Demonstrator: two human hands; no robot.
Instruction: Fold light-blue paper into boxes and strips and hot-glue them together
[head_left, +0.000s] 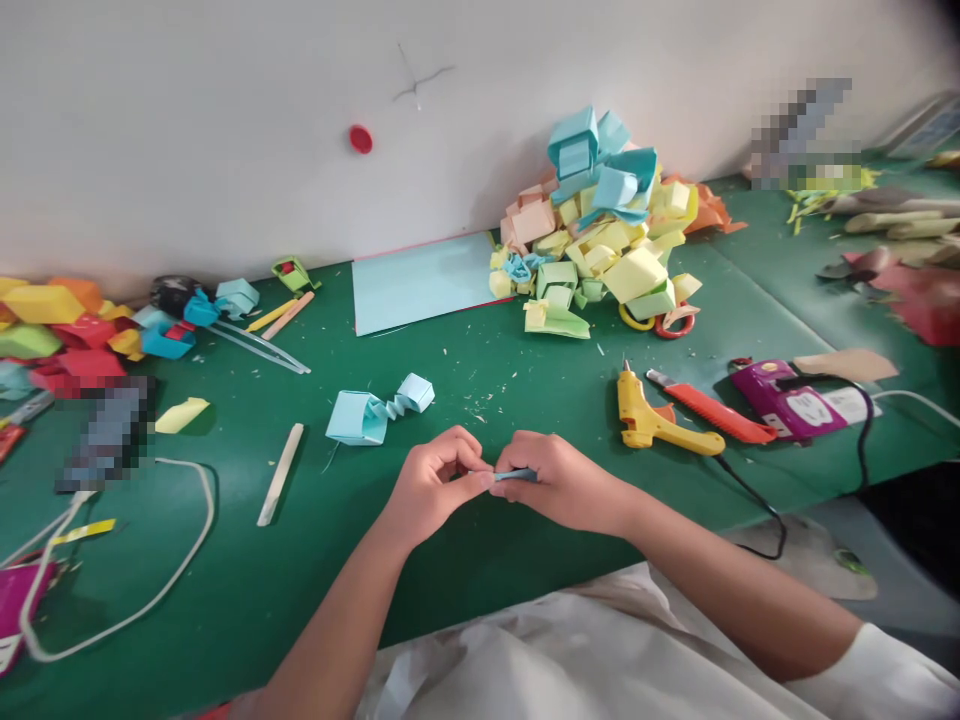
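My left hand and my right hand meet over the green table, near its front edge. Between them is a narrow blue paper piece, pinched by the fingertips of both hands. Most of its length is covered by my fingers. Just beyond my left hand lies a light blue folded paper box, joined by a zigzag paper strip to a smaller blue paper cube. Left of them is a pale flat stick.
A yellow glue gun, a red cutter and a purple box lie right. A paper-shape pile and light blue sheet are at the wall. Left are colourful paper pieces and a white cable.
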